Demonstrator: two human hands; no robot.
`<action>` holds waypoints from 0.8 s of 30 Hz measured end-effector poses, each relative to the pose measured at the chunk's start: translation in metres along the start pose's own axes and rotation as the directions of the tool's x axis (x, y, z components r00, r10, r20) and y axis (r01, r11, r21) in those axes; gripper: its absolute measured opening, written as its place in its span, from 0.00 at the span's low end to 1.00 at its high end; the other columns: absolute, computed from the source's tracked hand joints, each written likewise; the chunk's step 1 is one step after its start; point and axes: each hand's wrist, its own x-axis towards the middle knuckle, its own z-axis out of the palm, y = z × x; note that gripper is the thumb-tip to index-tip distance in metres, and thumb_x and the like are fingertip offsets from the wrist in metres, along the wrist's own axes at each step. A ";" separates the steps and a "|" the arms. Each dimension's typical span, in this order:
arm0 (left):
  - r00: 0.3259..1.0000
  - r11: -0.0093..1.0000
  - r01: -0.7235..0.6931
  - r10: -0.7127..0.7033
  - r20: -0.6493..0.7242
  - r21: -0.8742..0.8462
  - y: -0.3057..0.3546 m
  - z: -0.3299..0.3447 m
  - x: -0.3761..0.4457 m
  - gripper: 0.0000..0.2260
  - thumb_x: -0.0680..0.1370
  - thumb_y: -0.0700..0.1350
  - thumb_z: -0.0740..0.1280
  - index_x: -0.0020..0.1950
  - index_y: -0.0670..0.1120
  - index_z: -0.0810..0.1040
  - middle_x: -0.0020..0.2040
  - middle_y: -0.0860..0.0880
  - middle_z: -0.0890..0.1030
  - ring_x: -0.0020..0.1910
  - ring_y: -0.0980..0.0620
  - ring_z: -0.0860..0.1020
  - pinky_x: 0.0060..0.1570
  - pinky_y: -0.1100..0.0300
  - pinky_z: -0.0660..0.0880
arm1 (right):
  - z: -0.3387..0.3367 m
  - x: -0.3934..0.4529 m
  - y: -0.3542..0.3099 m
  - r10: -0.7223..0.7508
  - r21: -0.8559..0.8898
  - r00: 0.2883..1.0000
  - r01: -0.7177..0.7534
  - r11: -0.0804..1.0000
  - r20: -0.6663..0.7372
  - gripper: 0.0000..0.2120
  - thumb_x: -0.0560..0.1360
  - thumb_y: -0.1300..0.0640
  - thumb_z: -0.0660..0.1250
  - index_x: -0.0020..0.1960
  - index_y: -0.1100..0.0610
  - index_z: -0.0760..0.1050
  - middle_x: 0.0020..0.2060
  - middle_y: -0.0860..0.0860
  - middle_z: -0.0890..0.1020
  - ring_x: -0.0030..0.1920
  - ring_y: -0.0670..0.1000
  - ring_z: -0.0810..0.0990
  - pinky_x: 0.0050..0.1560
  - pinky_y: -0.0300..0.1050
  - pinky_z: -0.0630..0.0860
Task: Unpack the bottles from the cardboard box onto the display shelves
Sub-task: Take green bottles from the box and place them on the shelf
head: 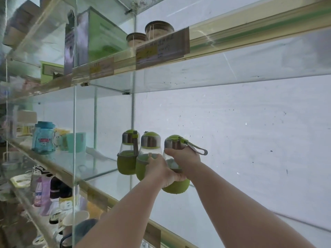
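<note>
Hands at work on a glass display shelf (100, 169), seen from the person's head camera. Three green bottles (149, 154) stand in a row toward the back of the shelf, each with a clear glass body, a green sleeve round its lower half, a metal collar and a green cap. The left bottle (127, 154) stands alone, its grey strap hanging down its side. The left hand (158, 170) wraps round the middle bottle at the sleeve, thumb on the near face. The right hand (182, 158) grasps the right bottle (176, 187) about the glass just below the collar; that bottle's strap (196, 148) sticks out to the right. The right bottle touches or nearly touches the middle one; whether its base rests on the glass cannot be told. Both forearms reach in from the lower edge of the picture.

Farther left on the same shelf, beyond a glass divider (74, 133), stand a blue jar (43, 138) and a teal cup (76, 142). On the shelf above sit a green box (105, 40) and two lidded jars (152, 32), with price tags (162, 48) clipped along the front rail. The shelf below holds assorted bottles and mugs (53, 197), blurred. A white wall (232, 136) backs the shelving. The cardboard box is out of frame.
</note>
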 end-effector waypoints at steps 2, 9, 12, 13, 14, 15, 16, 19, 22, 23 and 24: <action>1.000 1.000 0.008 -0.008 -0.016 0.016 0.000 0.001 -0.004 0.44 0.64 0.54 0.78 0.72 0.43 0.59 0.68 0.43 0.64 0.64 0.44 0.69 0.62 0.49 0.72 | 0.003 -0.004 0.001 0.017 -0.037 1.000 -0.017 0.999 0.000 0.17 0.74 0.51 0.67 0.61 0.54 0.75 0.53 0.52 0.79 0.51 0.52 0.75 0.50 0.43 0.71; 0.996 1.000 -0.009 0.007 -0.086 -0.025 -0.002 -0.020 -0.035 0.35 0.65 0.54 0.77 0.66 0.45 0.66 0.60 0.45 0.74 0.56 0.47 0.76 0.53 0.55 0.76 | 0.003 -0.039 -0.015 0.031 -0.248 0.999 -0.023 0.968 0.030 0.17 0.74 0.50 0.66 0.58 0.58 0.71 0.54 0.55 0.76 0.58 0.55 0.75 0.56 0.46 0.73; 0.994 1.000 -0.013 0.012 -0.113 -0.005 -0.006 -0.039 -0.056 0.33 0.68 0.53 0.75 0.69 0.45 0.66 0.61 0.45 0.73 0.57 0.47 0.75 0.53 0.56 0.75 | 0.005 -0.070 -0.032 0.031 -0.254 0.997 -0.013 0.967 0.066 0.14 0.75 0.49 0.66 0.47 0.60 0.69 0.38 0.53 0.74 0.42 0.52 0.75 0.48 0.44 0.71; 0.993 1.000 -0.006 0.007 -0.121 0.006 -0.008 -0.047 -0.065 0.33 0.69 0.53 0.74 0.69 0.45 0.66 0.62 0.45 0.73 0.57 0.47 0.74 0.54 0.56 0.74 | 0.007 -0.080 -0.038 0.034 -0.247 0.997 -0.016 0.969 0.070 0.14 0.76 0.49 0.66 0.48 0.60 0.69 0.35 0.52 0.72 0.38 0.51 0.73 0.46 0.44 0.71; 0.991 1.000 -0.008 0.012 -0.135 0.028 -0.010 -0.055 -0.074 0.32 0.70 0.54 0.73 0.70 0.45 0.66 0.62 0.45 0.72 0.58 0.48 0.74 0.53 0.57 0.73 | 0.010 -0.091 -0.045 0.023 -0.240 0.997 -0.003 0.971 0.080 0.13 0.77 0.49 0.65 0.49 0.60 0.70 0.34 0.52 0.71 0.37 0.51 0.73 0.44 0.43 0.70; 0.989 0.999 -0.002 0.009 -0.146 0.049 -0.013 -0.065 -0.085 0.32 0.71 0.54 0.72 0.70 0.45 0.65 0.63 0.44 0.71 0.58 0.48 0.73 0.52 0.58 0.72 | 0.014 -0.098 -0.051 0.004 -0.237 0.996 0.017 0.971 0.091 0.12 0.77 0.51 0.64 0.50 0.60 0.70 0.35 0.52 0.71 0.40 0.51 0.74 0.44 0.43 0.70; 0.987 0.998 0.009 0.001 -0.158 0.063 -0.018 -0.074 -0.095 0.32 0.72 0.54 0.71 0.71 0.45 0.63 0.65 0.44 0.70 0.59 0.48 0.72 0.53 0.57 0.71 | 0.020 -0.108 -0.055 -0.007 -0.227 0.995 0.031 0.973 0.103 0.11 0.77 0.51 0.64 0.50 0.60 0.70 0.38 0.53 0.73 0.43 0.52 0.74 0.45 0.43 0.70; 0.982 0.993 0.070 -0.051 -0.184 0.099 -0.034 -0.105 -0.128 0.33 0.74 0.53 0.69 0.74 0.45 0.60 0.69 0.43 0.67 0.64 0.45 0.70 0.58 0.55 0.70 | 0.048 -0.136 -0.067 -0.035 -0.185 0.990 0.059 0.981 0.133 0.10 0.77 0.54 0.63 0.53 0.60 0.70 0.42 0.54 0.75 0.43 0.53 0.74 0.40 0.42 0.70; 0.974 0.980 0.142 -0.113 -0.194 0.141 -0.059 -0.136 -0.160 0.31 0.75 0.52 0.68 0.73 0.44 0.61 0.68 0.43 0.68 0.64 0.45 0.71 0.54 0.59 0.69 | 0.086 -0.161 -0.071 -0.055 -0.036 0.970 0.065 0.997 0.237 0.18 0.77 0.60 0.64 0.65 0.62 0.70 0.57 0.58 0.77 0.45 0.53 0.73 0.34 0.39 0.69; 0.970 0.973 0.171 -0.138 -0.200 0.157 -0.070 -0.146 -0.171 0.30 0.75 0.52 0.68 0.72 0.44 0.62 0.67 0.44 0.70 0.63 0.46 0.72 0.52 0.60 0.69 | 0.098 -0.172 -0.072 -0.069 -0.008 0.951 0.075 0.997 0.302 0.18 0.77 0.60 0.64 0.65 0.64 0.71 0.57 0.58 0.78 0.46 0.51 0.71 0.36 0.39 0.70; 0.963 0.965 0.201 -0.164 -0.214 0.166 -0.081 -0.156 -0.182 0.28 0.74 0.51 0.68 0.71 0.44 0.65 0.65 0.45 0.73 0.62 0.46 0.73 0.52 0.60 0.69 | 0.111 -0.184 -0.072 -0.069 0.011 0.945 0.069 0.998 0.320 0.18 0.77 0.59 0.64 0.64 0.65 0.73 0.52 0.58 0.79 0.46 0.50 0.71 0.39 0.40 0.71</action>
